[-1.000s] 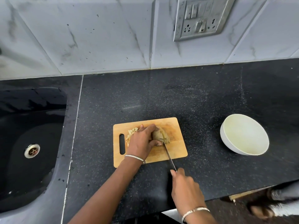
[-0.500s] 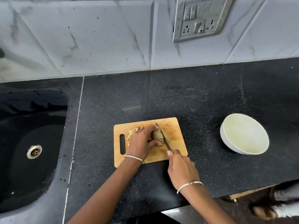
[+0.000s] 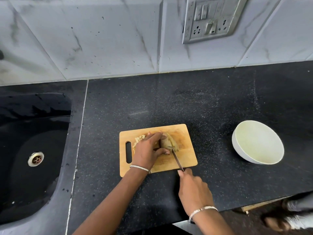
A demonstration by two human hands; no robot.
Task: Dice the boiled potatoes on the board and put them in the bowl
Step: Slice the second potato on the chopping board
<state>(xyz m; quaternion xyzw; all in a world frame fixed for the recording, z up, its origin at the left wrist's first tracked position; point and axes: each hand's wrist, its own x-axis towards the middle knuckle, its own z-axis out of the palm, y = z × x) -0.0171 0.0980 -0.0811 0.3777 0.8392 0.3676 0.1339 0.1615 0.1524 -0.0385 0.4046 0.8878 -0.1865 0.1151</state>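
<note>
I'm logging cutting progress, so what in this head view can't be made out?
- Handle of the knife: head view, enclosed by the right hand; only the blade shows.
- Most of the diced potato pieces: head view, behind the left hand, so no count.
- Left side of the potato: under the left hand; the blade tip is lost against it.
- Part of the sink: cut off by the left frame edge.

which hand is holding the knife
The right hand: it grips the knife at the near edge of the board, while the left hand holds the potato.
</note>
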